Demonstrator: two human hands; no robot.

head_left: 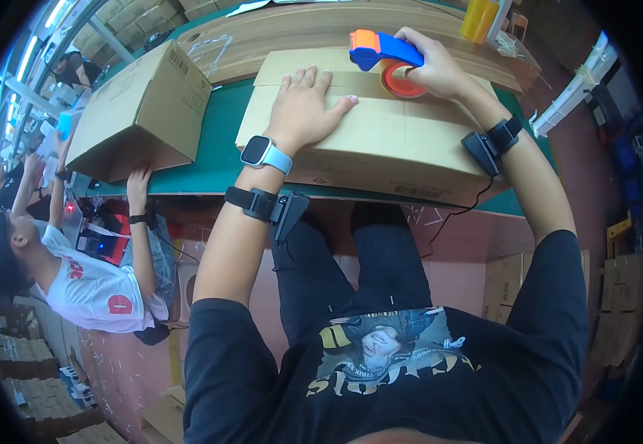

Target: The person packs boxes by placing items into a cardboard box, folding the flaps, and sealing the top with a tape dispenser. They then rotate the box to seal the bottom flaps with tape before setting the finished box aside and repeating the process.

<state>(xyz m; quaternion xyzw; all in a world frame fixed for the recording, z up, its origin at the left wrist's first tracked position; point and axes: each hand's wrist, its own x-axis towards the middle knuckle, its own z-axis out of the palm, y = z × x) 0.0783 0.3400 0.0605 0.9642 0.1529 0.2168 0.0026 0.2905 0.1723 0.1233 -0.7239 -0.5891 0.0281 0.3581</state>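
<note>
A closed cardboard box [380, 126] lies in front of me on a green-topped table [226, 122]. My left hand [306, 107] rests flat on its top, fingers spread and holding nothing. My right hand [434, 63] grips a blue and orange tape dispenser [386, 50] above the right part of the box top. A red-rimmed tape roll [401, 81] shows under that hand. Whether tape from it sticks to the box, I cannot tell. Black straps with small devices circle both my forearms, and a watch [266, 153] sits on my left wrist.
At left, a second cardboard box [147, 111] stands tilted on the table, touched by a co-worker's hand [138, 181]. That co-worker [84, 274] wears a white shirt. A yellow tape roll [479, 21] stands at the far right. More cartons [621, 296] are stacked beyond the table's right end.
</note>
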